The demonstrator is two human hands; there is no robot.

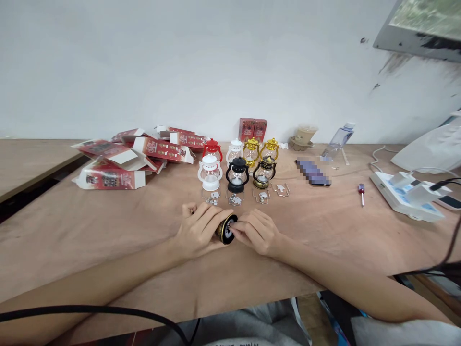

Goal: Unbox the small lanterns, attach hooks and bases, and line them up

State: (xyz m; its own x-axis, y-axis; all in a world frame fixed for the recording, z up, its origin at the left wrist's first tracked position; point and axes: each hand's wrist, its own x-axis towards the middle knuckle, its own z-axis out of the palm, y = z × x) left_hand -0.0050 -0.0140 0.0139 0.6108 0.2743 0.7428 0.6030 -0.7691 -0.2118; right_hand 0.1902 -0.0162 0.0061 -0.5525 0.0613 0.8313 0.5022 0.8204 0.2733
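At the bottom edge of the frame, a black cable (108,311) curves across the lower left, in front of the person's grey clothing. Both bare forearms come up from the lower corners and lie flat on the wooden table (90,230), converging at the centre of the frame. There the left hand (200,229) rests palm down with its fingers curled closed over the body of a small lantern (226,229), which lies on its side on the table with its dark round base facing the right hand. The right hand (258,231) is half closed, knuckles up and fingers bent, their tips on the rim of that base; how hard they grip cannot be told.

Just beyond the hands, loose wire handles (262,196) lie in a short row on the wood. Behind them stand three lanterns: a white lantern (209,174), a black lantern (237,175) and a bronze lantern (264,173). A second row stands farther back, with a red lantern (212,149) at its left and gold lanterns (260,150) at its right. Two red boxes (252,129) stand upright against the wall behind these.

In the left middle of the frame lies a heap of opened red and white cartons (133,154). To the right lie a phone (313,172), a red-handled screwdriver (361,192) and a white power strip (406,194) with plugs in it. A clear bottle (338,139) leans near the wall.
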